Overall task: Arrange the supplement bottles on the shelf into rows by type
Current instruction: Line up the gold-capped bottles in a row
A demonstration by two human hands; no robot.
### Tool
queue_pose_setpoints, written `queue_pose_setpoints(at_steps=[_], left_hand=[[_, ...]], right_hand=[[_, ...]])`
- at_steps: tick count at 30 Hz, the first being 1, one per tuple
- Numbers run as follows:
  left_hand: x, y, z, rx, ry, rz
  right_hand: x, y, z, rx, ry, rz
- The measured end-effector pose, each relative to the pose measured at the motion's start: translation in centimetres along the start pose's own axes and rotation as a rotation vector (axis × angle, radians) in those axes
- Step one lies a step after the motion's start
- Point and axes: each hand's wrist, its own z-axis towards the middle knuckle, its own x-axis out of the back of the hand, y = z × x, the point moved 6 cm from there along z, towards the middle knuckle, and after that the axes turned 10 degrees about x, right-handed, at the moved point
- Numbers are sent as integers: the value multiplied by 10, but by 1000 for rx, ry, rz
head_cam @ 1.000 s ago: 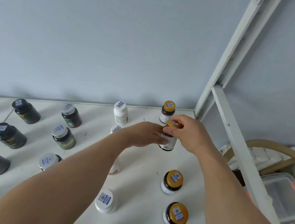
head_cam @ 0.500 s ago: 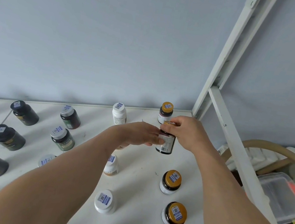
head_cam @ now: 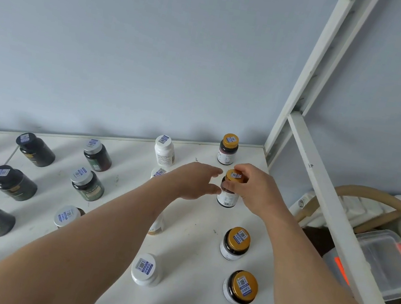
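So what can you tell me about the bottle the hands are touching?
The held bottle is small, dark brown and glossy, with a gold cap bearing a blue sticker and a white label with a barcode. It stands upright on the white shelf. The right hand grips its cap; the left hand touches its side.

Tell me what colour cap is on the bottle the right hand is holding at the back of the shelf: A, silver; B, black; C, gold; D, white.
C: the right hand grips a dark bottle whose cap is gold with a blue-and-white sticker, matching the other gold-capped bottles lined up along the right side of the shelf.
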Motion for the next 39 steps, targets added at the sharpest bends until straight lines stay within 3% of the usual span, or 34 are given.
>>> queue_pose_setpoints(at_steps=[10,16,23,26,34,39], left_hand=[[2,-3,10,17,61,88],[23,3,22,18,154,177],[43,-3,51,32,344,168],[43,-5,61,42,322,125],[25,-12,85,139,183,10],[30,-15,87,149,130,-203]], right_hand=[[-8,6,-4,22,-42,13],[28,-11,37,66,145,-14],[11,1,84,27,-41,-132],[0,7,92,47,-79,-86],[4,13,114,37,49,-63],[8,5,115,52,47,-51]])
